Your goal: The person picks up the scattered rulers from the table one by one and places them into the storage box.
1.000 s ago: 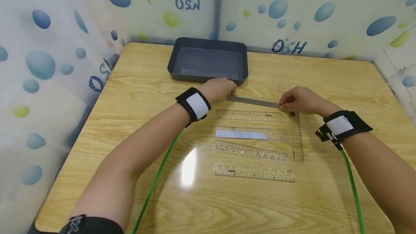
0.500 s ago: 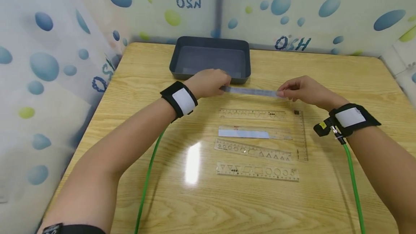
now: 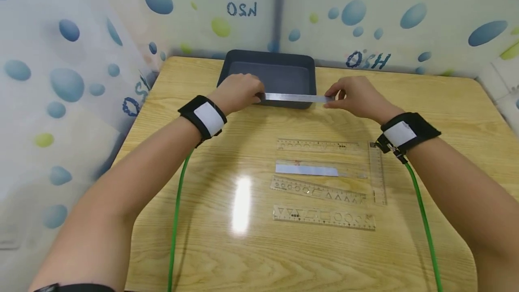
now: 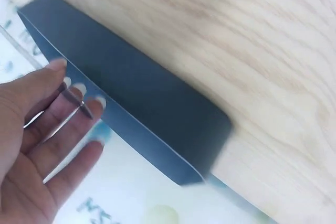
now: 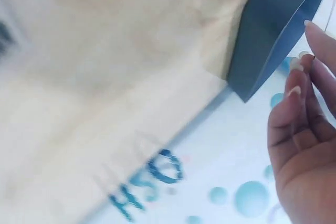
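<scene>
A metal ruler (image 3: 293, 98) stretches between my two hands, overlapping the front wall of the dark grey tray (image 3: 308, 73) in the head view. My left hand (image 3: 242, 91) pinches its left end between thumb and fingers. In the left wrist view that hand (image 4: 50, 129) shows a ruler end (image 4: 79, 100) poking out past the fingers. My right hand (image 3: 357, 96) pinches the other end; in the right wrist view the right hand (image 5: 307, 108) is beside the tray's corner (image 5: 262, 40), and the ruler is mostly hidden there.
Several clear plastic rulers lie on the wooden table (image 3: 324, 260): a top one (image 3: 318, 144), one with a white strip (image 3: 307, 169), a slanted one (image 3: 318, 189), a front one (image 3: 324, 217) and an upright one (image 3: 378, 175). Green cables (image 3: 174, 233) trail from both wrists.
Both hands have carried the metal ruler up from the table, away from the body and a little left, to the tray's front side. The plastic rulers have stayed put.
</scene>
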The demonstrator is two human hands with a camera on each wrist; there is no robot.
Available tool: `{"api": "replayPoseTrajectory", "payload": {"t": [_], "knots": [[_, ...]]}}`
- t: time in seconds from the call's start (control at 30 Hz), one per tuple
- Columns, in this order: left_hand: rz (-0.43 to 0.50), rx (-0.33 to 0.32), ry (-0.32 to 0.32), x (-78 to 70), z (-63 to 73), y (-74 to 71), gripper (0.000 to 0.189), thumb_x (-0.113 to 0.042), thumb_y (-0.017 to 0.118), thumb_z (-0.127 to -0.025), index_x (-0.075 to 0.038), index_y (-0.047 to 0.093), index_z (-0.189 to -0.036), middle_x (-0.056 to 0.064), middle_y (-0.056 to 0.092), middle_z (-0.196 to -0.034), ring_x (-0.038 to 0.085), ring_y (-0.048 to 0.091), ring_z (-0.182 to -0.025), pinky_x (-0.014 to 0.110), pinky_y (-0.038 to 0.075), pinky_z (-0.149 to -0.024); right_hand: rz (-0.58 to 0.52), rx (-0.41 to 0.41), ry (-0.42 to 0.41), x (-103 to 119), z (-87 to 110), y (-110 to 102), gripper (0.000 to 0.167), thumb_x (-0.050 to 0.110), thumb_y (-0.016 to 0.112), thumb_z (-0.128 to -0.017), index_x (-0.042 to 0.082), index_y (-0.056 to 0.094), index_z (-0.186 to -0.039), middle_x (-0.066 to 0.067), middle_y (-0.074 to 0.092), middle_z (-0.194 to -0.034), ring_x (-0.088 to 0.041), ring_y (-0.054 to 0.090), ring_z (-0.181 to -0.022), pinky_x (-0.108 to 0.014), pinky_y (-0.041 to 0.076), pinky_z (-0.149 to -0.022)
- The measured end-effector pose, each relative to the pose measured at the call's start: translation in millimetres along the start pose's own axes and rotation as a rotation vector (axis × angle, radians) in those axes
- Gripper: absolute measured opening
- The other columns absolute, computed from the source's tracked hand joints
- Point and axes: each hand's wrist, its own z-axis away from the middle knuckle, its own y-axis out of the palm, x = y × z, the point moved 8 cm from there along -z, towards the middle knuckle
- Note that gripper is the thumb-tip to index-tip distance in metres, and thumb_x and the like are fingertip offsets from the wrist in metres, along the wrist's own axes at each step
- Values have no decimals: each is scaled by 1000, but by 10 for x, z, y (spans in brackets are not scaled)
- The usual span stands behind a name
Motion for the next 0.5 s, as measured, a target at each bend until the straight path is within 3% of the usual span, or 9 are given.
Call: {"api": "replayPoseTrajectory", "payload": {"t": [0.13,0.27,0.5], "knots": [[-36,-40,-45,220,3,-44,19,-16,70,-101,-6,78,-114,14,75,-114,31,72,-104,44,60,-90,84,9,-37,196,-265,-13,23,16,77,-95,-1,79,-111,-19,76,-104,-31,70,-87,-47,56,-77],[-41,-45,-81,437,-11,-32,17,-13,72,-99,-4,79,-112,15,77,-111,33,74,-102,45,61,-90,128,54,-23,335,-516,55,22,15,77,-95,0,78,-112,-20,76,-108,-34,70,-98,-50,57,-87],[-29,0,-58,657,-59,28,14,-8,79,-92,-1,80,-104,17,78,-106,34,74,-99,47,61,-89,139,210,-12,350,-758,307,21,17,76,-96,3,78,-111,-18,77,-109,-33,72,-102,-48,59,-90]]}}
